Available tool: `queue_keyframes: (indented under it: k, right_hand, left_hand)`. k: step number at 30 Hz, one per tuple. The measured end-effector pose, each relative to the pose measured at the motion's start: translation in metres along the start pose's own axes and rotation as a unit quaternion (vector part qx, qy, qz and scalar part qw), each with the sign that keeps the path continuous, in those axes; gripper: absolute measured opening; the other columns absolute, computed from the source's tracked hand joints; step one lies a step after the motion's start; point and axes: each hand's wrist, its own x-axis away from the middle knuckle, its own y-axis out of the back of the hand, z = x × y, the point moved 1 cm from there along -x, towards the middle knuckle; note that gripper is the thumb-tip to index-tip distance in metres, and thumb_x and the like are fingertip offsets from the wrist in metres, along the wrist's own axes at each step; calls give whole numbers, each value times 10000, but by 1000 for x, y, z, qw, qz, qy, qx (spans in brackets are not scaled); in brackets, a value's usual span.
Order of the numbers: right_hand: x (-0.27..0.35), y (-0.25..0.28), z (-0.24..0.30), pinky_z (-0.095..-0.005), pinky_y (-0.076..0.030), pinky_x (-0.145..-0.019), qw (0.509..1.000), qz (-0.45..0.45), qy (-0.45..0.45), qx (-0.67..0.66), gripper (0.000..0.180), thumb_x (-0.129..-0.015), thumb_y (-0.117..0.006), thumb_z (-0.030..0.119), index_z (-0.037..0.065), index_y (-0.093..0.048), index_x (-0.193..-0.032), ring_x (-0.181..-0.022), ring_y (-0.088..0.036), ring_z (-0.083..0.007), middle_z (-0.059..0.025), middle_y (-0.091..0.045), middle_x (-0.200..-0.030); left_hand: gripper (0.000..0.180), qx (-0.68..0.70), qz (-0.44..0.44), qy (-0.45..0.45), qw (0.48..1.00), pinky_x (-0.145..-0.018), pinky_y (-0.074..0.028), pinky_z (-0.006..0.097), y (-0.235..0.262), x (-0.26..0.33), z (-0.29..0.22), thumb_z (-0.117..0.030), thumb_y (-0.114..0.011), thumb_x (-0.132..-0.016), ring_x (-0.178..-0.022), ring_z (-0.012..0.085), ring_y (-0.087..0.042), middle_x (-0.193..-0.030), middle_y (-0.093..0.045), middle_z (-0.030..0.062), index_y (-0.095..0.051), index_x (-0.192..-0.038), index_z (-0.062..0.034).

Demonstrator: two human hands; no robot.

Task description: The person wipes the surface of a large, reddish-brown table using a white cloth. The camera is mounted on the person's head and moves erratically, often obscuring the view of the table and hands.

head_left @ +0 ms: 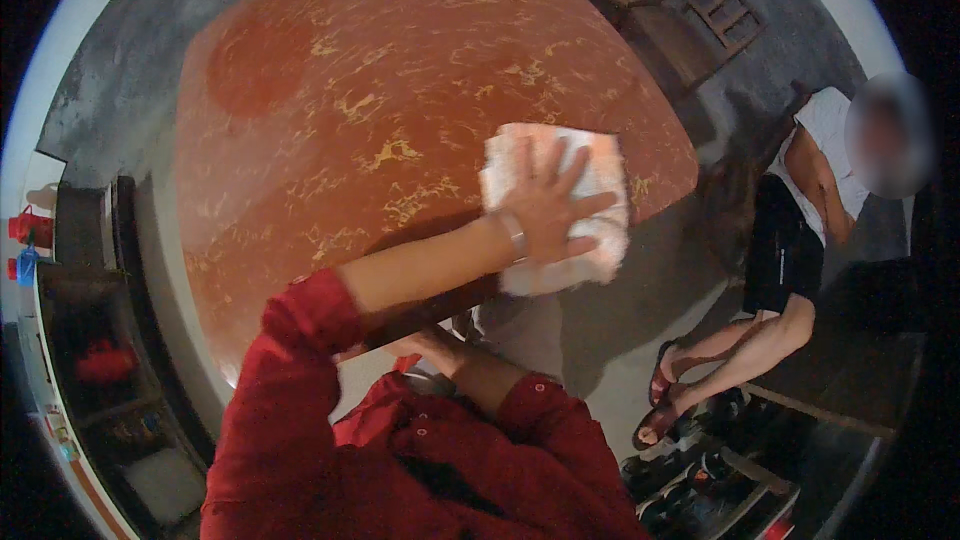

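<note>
My left hand [550, 202] lies flat, fingers spread, on a folded white and pale orange cloth [607, 165]. Under the cloth is the near right edge of a reddish-brown table [320, 160] with yellow marbling, and the cloth's lower part reaches past that edge. A band circles my left wrist. Close to my body, below the table's near edge, is my right hand [428, 343]. My left forearm and the table edge partly cover it, so its fingers do not show.
Two wooden chairs [680, 40] stand beyond the table's far right side. At the right sits a person [785, 240] with legs stretched toward the table. Shoes on a rack [710, 490] are at lower right. A dark shelf unit [110, 360] stands at the left.
</note>
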Motion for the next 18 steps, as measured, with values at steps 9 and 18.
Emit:
queue_keyframes:
  k: [9, 18]
  right_hand:
    - [12, 4, 10, -458, -429, -1008, 998, 55, -3, 18, 352, -954, -439, 254, 68, -607, -1201, -1136, -582, -358, -195, -623, -1202]
    - [123, 109, 101, -396, -515, -829, 956, 127, 222, -147, 324, -973, -458, 253, -5, -653, -991, -931, -672, -324, -196, -692, -961]
  left_hand:
    - [673, -20, 109, 130, 985, -1091, -21, 725, 79, 236, 48, -623, -504, -888, -1448, 525, -76, -1596, -109, 254, -414, -1479, -314]
    - [763, 253, -59, 195, 946, -1176, -34, 558, 100, 291, 67, -585, -451, -949, -1482, 426, -66, -1607, -96, 225, -284, -1534, -125]
